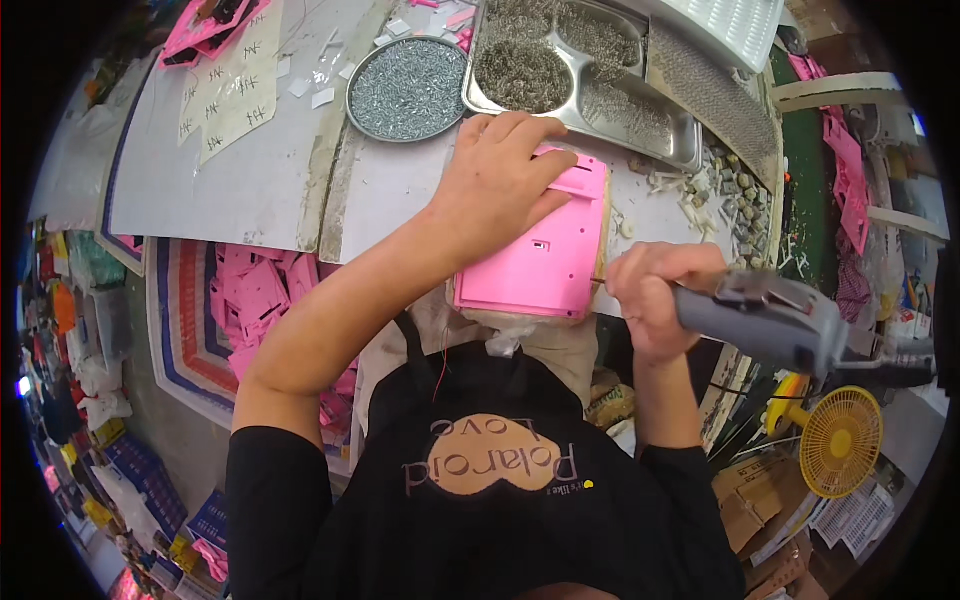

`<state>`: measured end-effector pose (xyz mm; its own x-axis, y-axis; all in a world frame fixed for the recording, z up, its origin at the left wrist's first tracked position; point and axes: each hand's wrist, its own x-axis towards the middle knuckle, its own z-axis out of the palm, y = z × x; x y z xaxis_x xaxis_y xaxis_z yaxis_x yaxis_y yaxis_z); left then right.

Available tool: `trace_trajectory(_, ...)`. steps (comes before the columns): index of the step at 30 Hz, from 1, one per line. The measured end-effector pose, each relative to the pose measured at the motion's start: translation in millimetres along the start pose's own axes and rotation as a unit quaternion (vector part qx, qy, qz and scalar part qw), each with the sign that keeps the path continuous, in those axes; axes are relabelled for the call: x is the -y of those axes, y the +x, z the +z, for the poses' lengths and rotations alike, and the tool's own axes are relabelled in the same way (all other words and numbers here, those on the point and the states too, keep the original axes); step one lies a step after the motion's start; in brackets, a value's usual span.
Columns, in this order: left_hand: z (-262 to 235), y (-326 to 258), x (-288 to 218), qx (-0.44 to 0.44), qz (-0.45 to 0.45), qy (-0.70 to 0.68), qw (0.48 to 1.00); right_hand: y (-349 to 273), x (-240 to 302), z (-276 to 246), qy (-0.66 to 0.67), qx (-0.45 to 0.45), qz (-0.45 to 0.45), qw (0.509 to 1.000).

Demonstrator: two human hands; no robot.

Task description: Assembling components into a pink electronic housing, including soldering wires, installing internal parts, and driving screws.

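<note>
Right hand (655,300) is clenched round the grey electric screwdriver (780,315), fist high on the barrel, tool lying nearly level with its bit end aimed left at the right edge of the pink plastic panel (545,255). I judge that hold is for steering the tip, but I can't see the bit itself, it's too thin to make out. Left hand (500,180) lies flat, fingers spread, pressing the top of the panel, probably to stop it sliding or twisting; not wrapped round anything. The panel sits on a wooden block at the near edge of the white bench (200,170), right in front of my apron (480,480). Just beyond the left hand: a round pan of screws (408,88) and a divided steel tray (590,70) with more small fasteners, near enough to reach. Small loose bits lie right of the panel. Below the bench at left, a heap of more pink panels (255,295). Yellow fan (838,440) on the floor at right.
</note>
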<state>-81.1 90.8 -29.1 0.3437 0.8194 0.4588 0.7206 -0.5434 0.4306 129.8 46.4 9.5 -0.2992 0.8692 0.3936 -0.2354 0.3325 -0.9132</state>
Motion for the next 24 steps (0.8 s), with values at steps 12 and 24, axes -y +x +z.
trace_trajectory(12,-126,-67,9,-0.195,-0.09,-0.064,0.975,51,71,-68,0.089,-0.035,-0.121,0.988)
trace_trajectory(24,2,-622,98,-0.298,-0.898,0.121,0.301,104,26,-47,0.008,-0.098,-0.01,0.995)
